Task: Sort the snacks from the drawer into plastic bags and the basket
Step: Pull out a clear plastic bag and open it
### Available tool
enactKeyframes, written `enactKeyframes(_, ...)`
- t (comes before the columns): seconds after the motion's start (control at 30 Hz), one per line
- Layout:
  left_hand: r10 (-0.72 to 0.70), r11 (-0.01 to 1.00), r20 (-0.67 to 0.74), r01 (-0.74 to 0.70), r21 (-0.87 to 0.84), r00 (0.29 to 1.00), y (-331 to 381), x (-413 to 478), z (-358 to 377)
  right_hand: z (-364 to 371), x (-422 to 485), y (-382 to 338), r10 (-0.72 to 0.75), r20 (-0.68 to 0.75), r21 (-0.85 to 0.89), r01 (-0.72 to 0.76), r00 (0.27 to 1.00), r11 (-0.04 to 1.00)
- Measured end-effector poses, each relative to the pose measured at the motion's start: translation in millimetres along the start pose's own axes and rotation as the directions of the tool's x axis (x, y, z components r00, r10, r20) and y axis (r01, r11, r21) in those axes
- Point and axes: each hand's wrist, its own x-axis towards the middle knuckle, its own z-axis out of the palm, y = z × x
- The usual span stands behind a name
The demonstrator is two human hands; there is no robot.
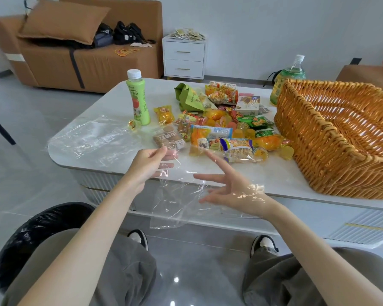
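While my left hand [148, 164] pinches the edge of the clear plastic bag [177, 206] between thumb and forefinger, my right hand [232, 191] has its fingers spread wide and straight, gripping nothing. Film lies shiny across its wrist, so I judge it is inside the bag's mouth, spreading it open. The bag hangs off the near edge of the table [263, 175], over my knees. Just beyond my fingers lies the heap of snacks [221, 129], with the basket [332, 138] to its right and a second bag [91, 138] flat on the left. The film is thin and slick. If my pinch slips, the mouth will likely collapse, and anything I drop in could fall past it to the floor. The small jelly cups [286, 152] near the edge look ready to roll if my right hand brushes them.
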Motion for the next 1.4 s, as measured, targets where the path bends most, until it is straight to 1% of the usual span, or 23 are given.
enactKeyframes(0.1, -0.014, 0.999, 0.007, 0.015, -0.048, 1.0, -1, 1, 0, 5, 1, -1, 0.009, 0.053, -0.089, -0.004, 0.999, 0.996)
enactKeyframes(0.23, -0.016, 0.999, 0.027, 0.017, -0.033, 1.0, -3, 1, 0, 3, -4, 2, 0.101, 0.114, -0.129, -0.086, 0.988, 0.988)
enactKeyframes(0.3, -0.035, 0.998, 0.069, 0.038, -0.041, 0.997, -4, 0, 1, 2, -4, -2, 0.113, 0.073, -0.166, -0.1, 0.991, 0.981)
enactKeyframes(0.33, -0.051, 0.997, 0.106, 0.057, -0.054, 0.993, -4, -1, 2, 3, -3, -4, 0.113, 0.02, -0.168, -0.108, 0.993, 0.98)
enactKeyframes(0.4, -0.078, 0.992, 0.195, 0.096, -0.086, 0.978, -3, -3, 4, 3, 0, -8, 0.156, -0.096, -0.101, -0.166, 0.983, 0.981)
enactKeyframes(0.43, -0.083, 0.987, 0.235, 0.112, -0.112, 0.969, -3, -4, 6, 2, 0, -9, 0.184, -0.115, -0.037, -0.189, 0.976, 0.981)
enactKeyframes(0.5, -0.07, 0.979, 0.295, 0.122, -0.163, 0.953, -2, -5, 8, 4, 2, -12, 0.248, -0.085, 0.066, -0.243, 0.965, 0.968)
enactKeyframes(0.57, -0.052, 0.971, 0.339, 0.127, -0.203, 0.939, 0, -6, 8, 9, 3, -12, 0.281, -0.083, 0.06, -0.276, 0.956, 0.959)
enactKeyframes(0.63, -0.047, 0.969, 0.373, 0.133, -0.207, 0.927, 1, -6, 7, 12, 5, -8, 0.278, -0.148, 0.015, -0.279, 0.949, 0.96)
enactKeyframes(0.7, -0.027, 0.992, 0.388, 0.073, -0.105, 0.921, 2, -7, 6, 11, 7, -2, 0.278, -0.175, -0.006, -0.283, 0.945, 0.959)
enactKeyframes(0.77, 0.013, 0.999, 0.394, -0.025, 0.024, 0.919, 1, -10, 6, 8, 9, 2, 0.295, -0.137, -0.009, -0.299, 0.946, 0.954)
enactKeyframes(0.8, 0.032, 0.997, 0.396, -0.059, 0.057, 0.918, 1, -11, 7, 7, 10, 2, 0.297, -0.114, -0.025, -0.302, 0.948, 0.953)
enactKeyframes(0.87, 0.062, 0.992, 0.405, -0.1, 0.075, 0.912, 1, -12, 9, 7, 10, 4, 0.282, -0.071, -0.048, -0.285, 0.957, 0.957)
enactKeyframes(1.0, 0.101, 0.986, 0.414, -0.146, 0.078, 0.905, -1, -11, 10, 8, 10, 9, 0.267, -0.022, 0.004, -0.267, 0.963, 0.964)
enactKeyframes(1.07, 0.109, 0.988, 0.405, -0.144, 0.057, 0.908, -2, -11, 9, 8, 9, 11, 0.292, -0.026, 0.03, -0.291, 0.956, 0.956)
enactKeyframes(1.13, 0.116, 0.991, 0.357, -0.134, 0.024, 0.927, -2, -10, 8, 5, 8, 8, 0.328, -0.056, 0.036, -0.326, 0.943, 0.945)
enactKeyframes(1.2, 0.104, 0.994, 0.255, -0.104, -0.016, 0.961, -1, -9, 3, -1, 8, 3, 0.344, -0.092, 0.089, -0.336, 0.935, 0.938)
enactKeyframes(1.3, 0.03, 0.996, 0.064, -0.024, -0.086, 0.997, -2, -5, -9, -14, 9, -9, 0.317, -0.099, 0.241, -0.286, 0.943, 0.927)
enactKeyframes(1.33, 0.001, 0.994, 0.018, 0.001, -0.109, 1.0, -4, -4, -14, -18, 10, -14, 0.306, -0.125, 0.276, -0.263, 0.944, 0.924)
enactKeyframes(1.4, -0.059, 0.985, -0.046, 0.05, -0.164, 0.997, -8, -2, -23, -23, 10, -23, 0.303, -0.224, 0.329, -0.221, 0.926, 0.918)
